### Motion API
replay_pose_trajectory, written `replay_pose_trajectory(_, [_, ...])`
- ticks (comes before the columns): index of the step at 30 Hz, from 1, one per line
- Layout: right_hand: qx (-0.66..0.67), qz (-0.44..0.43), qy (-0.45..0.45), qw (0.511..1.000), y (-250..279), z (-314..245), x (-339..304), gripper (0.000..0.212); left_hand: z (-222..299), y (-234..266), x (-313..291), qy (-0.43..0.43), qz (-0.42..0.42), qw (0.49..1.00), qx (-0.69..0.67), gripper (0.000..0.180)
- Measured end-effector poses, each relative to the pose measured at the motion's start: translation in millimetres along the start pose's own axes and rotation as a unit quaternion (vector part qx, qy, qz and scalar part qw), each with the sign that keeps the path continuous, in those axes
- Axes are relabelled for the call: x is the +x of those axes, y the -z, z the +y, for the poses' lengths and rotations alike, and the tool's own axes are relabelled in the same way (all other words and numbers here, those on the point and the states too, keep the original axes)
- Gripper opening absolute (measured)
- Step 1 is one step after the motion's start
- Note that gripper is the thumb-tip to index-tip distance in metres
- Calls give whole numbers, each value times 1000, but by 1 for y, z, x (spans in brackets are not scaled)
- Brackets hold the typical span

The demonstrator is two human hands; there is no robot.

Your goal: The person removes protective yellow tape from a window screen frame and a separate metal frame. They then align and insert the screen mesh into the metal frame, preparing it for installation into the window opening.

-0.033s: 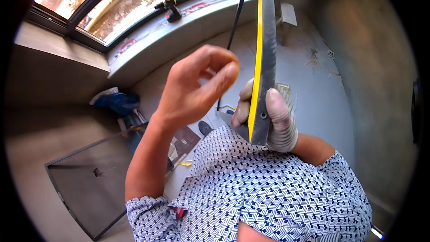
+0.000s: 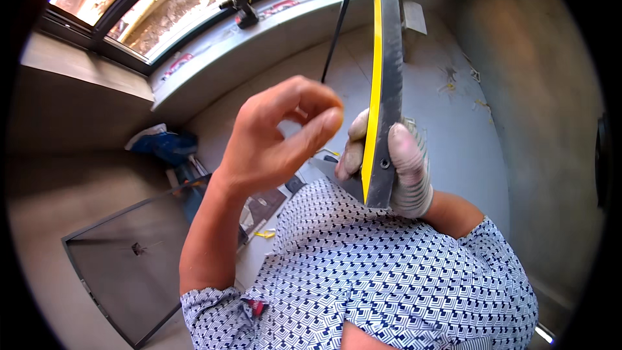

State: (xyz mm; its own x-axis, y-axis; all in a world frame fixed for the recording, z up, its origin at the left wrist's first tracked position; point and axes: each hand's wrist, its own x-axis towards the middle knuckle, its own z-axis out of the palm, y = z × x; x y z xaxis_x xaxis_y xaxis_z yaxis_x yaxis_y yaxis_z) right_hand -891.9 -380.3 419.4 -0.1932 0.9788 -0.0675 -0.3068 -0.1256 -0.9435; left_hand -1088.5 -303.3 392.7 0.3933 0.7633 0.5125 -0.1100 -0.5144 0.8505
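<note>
My right hand (image 2: 409, 172), in a pale, soiled work glove, is wrapped round the lower end of a long dark grey frame bar (image 2: 390, 71). The bar stands nearly upright and runs out of the top of the picture. A bright yellow strip (image 2: 374, 91) follows its left edge, and a small round hole or screw shows near the lower end. My left hand (image 2: 275, 136) is bare and hovers left of the bar, apart from it. Its thumb and forefinger are pinched together; whatever may be between them is too small to make out.
A thin dark bar (image 2: 339, 29) rises behind the left hand. On the windowsill (image 2: 278, 19) stands a cordless drill (image 2: 245, 14). A dark-framed panel (image 2: 139, 266) leans at lower left, near a blue bundle (image 2: 168, 147). Yellow scraps (image 2: 265, 234) lie on the floor.
My left hand has shifted very slightly to the left and down. The right hand's grip on the bar is the same, and the surroundings have moved a little in view.
</note>
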Motion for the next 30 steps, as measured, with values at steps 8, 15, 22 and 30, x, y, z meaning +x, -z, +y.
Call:
replay_pose_trajectory(8, [-2,44,-15,999,-1,1,-4,57,14,-12,-21,-135,-101,984,-49,30])
replay_pose_trajectory(15, [-50,65,-6,997,-2,5,-12,62,14,-17,-10,-165,-152,973,-55,30])
replay_pose_trajectory(22, [-111,98,32,988,0,14,-16,68,13,-23,-7,-161,-178,967,-86,26])
replay_pose_trajectory(30, [-110,94,55,988,4,15,-19,62,12,-28,-4,-167,-186,965,-85,26])
